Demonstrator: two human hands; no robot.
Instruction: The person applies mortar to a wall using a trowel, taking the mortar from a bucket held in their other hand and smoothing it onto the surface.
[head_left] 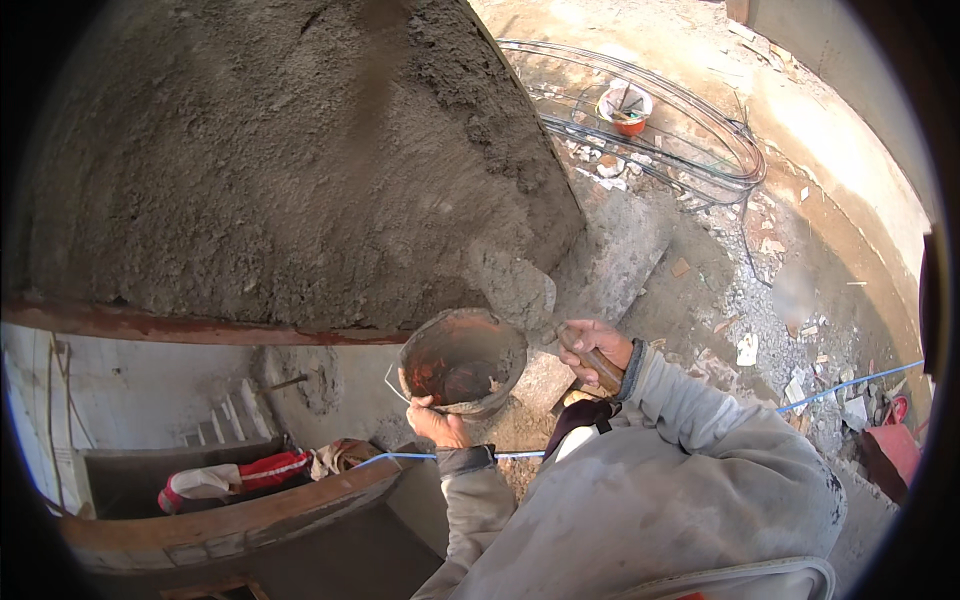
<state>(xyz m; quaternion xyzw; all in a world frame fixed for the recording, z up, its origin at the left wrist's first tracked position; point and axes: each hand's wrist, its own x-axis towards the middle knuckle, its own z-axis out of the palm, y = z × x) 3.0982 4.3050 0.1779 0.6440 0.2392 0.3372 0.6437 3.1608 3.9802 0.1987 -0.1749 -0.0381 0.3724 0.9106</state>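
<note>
My left hand [437, 425] grips the near-left rim of a mortar-stained bucket [430, 345], which is tilted so that its inside shows. Dark residue and reddish patches line that inside; a thin wire handle hangs at its left. Closed around a wooden handle, my right hand [595, 350] holds a trowel [515, 287] just beyond the bucket's far right rim. Grey mortar covers the trowel's blade. The blade is against or very near the lower right part of a broad, rough mortar-coated surface [290, 170]; whether it touches cannot be told.
A reddish edge strip [200, 325] bounds the coated surface. Coiled black cables [740, 175] and a white-and-orange bucket [628, 108] lie far right. Rubble [748, 348] litters the ground. A blue line [850, 382] runs across behind me. Red-and-white cloth [240, 477] rests on a ledge, lower left.
</note>
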